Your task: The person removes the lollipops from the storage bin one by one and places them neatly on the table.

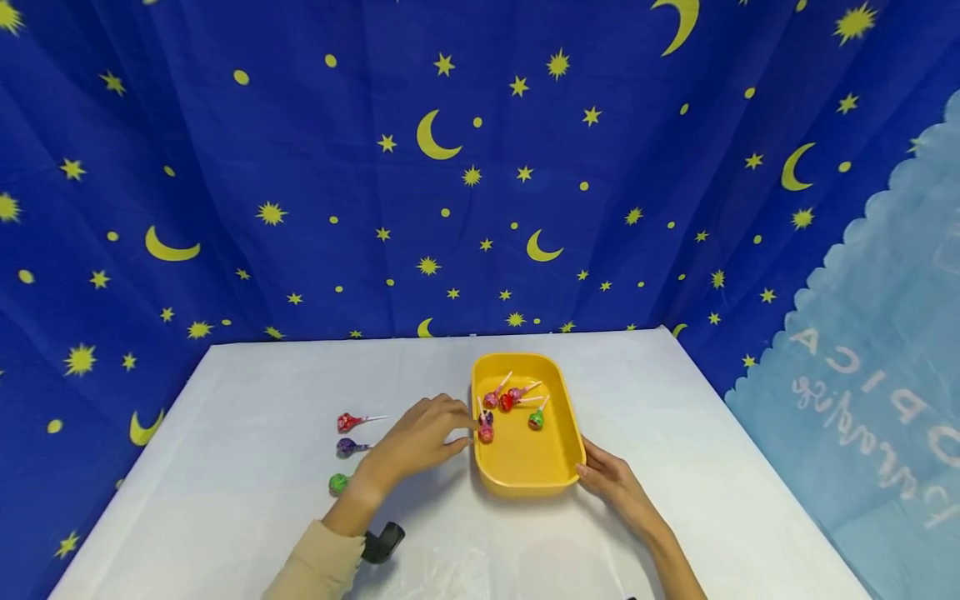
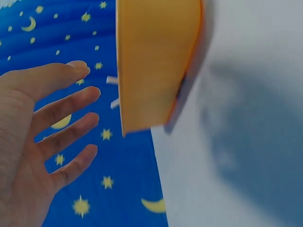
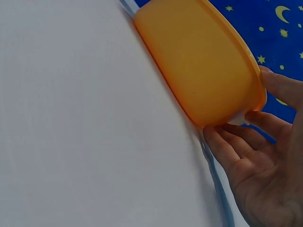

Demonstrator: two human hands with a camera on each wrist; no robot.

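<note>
A yellow plastic bin (image 1: 534, 462) stands on the white table with several wrapped lollipops inside, among them a green one (image 1: 536, 420) and a red one (image 1: 507, 403). My left hand (image 1: 422, 440) is beside the bin's left rim, its fingers spread and holding nothing, as the left wrist view shows. With the thumb at the rim and fingers against the outer wall, my right hand (image 3: 265, 156) grips the bin's near right corner. Left of my left hand lie a red lollipop (image 1: 347, 422), a purple lollipop (image 1: 347, 447) and a green lollipop (image 1: 338, 484), the last partly hidden by the arm.
The white table (image 1: 247, 433) reaches back to a dark blue curtain (image 1: 360, 183) with yellow moons and stars. A light blue banner (image 1: 885, 333) hangs at the right. A black device (image 1: 384, 543) sits at my left wrist.
</note>
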